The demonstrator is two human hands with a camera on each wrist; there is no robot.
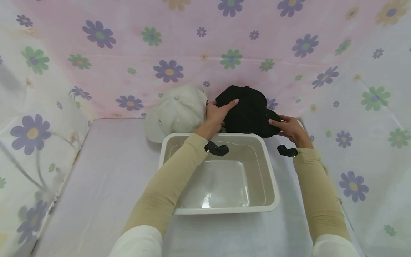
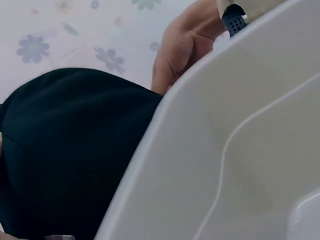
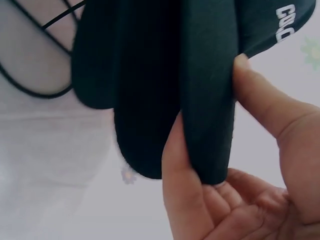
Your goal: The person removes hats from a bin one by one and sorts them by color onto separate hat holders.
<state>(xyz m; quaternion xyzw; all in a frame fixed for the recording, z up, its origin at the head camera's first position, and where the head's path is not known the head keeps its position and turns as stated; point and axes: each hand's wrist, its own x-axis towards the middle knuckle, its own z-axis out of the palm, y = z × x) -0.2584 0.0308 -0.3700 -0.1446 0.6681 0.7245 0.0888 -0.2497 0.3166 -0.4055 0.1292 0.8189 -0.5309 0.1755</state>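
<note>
Behind the basin, a black baseball cap (image 1: 245, 110) stands with its brim toward the right. My left hand (image 1: 218, 114) grips its left side, thumb lying over the crown and the other fingers partly hidden. At the opposite end, my right hand (image 1: 290, 129) pinches the brim (image 3: 207, 100) between thumb and fingers. More dark brims (image 3: 142, 110) show behind the held one in the right wrist view, and white lettering marks the crown there. Dark cap fabric (image 2: 75, 150) fills much of the left wrist view, beyond the basin's rim. Cream caps (image 1: 183, 110) sit just left of my left hand.
A pale plastic basin (image 1: 271, 171) stands in front of the caps, with my left forearm reaching across it. A light cloth covers the table (image 1: 106, 185). Flower-patterned sheets (image 1: 135, 46) hang behind and at both sides.
</note>
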